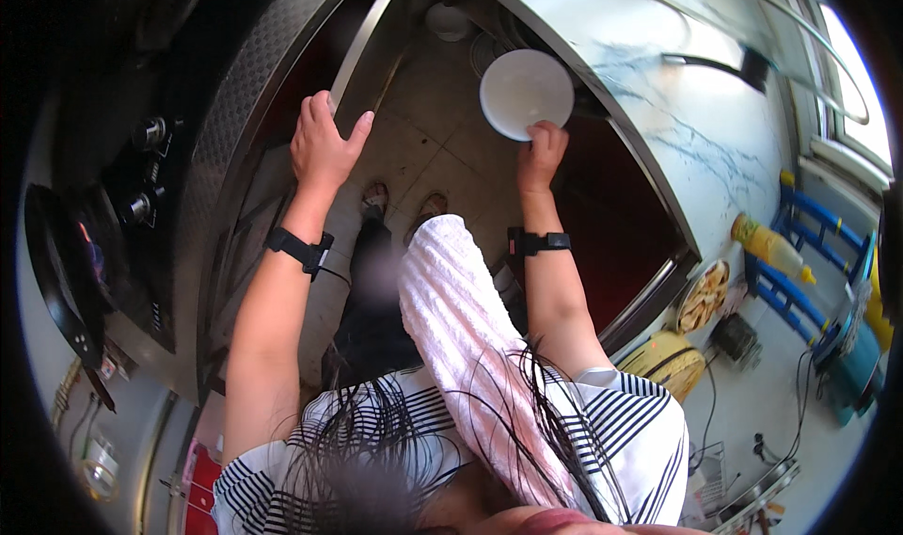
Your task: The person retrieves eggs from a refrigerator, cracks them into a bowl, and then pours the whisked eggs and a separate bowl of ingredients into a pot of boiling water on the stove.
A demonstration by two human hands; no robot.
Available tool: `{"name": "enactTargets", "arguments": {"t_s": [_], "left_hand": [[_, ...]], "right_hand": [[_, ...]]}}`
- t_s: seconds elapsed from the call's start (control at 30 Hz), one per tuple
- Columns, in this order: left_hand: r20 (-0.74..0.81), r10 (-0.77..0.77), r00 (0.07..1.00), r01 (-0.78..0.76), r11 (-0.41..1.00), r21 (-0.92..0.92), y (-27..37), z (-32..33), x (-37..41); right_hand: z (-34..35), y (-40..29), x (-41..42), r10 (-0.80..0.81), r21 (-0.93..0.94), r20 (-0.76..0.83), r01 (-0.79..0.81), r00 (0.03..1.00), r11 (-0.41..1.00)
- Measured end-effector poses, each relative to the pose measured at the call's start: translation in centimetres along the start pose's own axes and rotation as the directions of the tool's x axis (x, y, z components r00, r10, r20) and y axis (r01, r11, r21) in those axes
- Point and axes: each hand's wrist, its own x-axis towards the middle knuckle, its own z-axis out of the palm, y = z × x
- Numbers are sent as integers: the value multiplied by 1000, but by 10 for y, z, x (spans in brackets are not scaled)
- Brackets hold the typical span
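Observation:
My right hand (544, 155) grips the near rim of a white bowl (525, 90), which is tilted so that its inside faces up towards me. The bowl is held at the opening of the lower cabinet on the right. On the other side, my left hand (323, 143) is at the near end of an open cabinet door with a bright metal edge (367, 37). That edge runs between its fingers and the thumb, which stands apart. Deeper in, near the floor, a second pale bowl (449, 22) sits beside a wire rack (488, 53), partly in shadow.
At left, a wok (60, 281) stands over a lit burner on the gas hob (144, 203). On the right lie a marble-patterned worktop (635, 76), a glass lid (769, 55), a plate of sliced food (704, 296) and a sauce bottle (772, 247). A pink towel (458, 309) hangs before me.

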Motion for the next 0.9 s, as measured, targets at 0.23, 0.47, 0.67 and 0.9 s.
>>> {"name": "enactTargets", "arguments": {"t_s": [0.23, 0.47, 0.67, 0.9], "left_hand": [[-109, -382, 918, 388, 921, 36, -44, 34, -33], [-191, -796, 574, 788, 601, -132, -150, 108, -16], [-82, -821, 565, 807, 571, -153, -203, 58, -52], [473, -401, 784, 619, 562, -549, -134, 90, -123]], "right_hand": [[-2, -66, -64, 23, 197, 272, -79, 962, 977], [-22, -90, -51, -150, 198, 368, 80, 918, 977], [-57, -79, -49, -320, 239, 455, 233, 831, 943], [-141, -37, -72, -266, 180, 486, 203, 832, 963]]}}
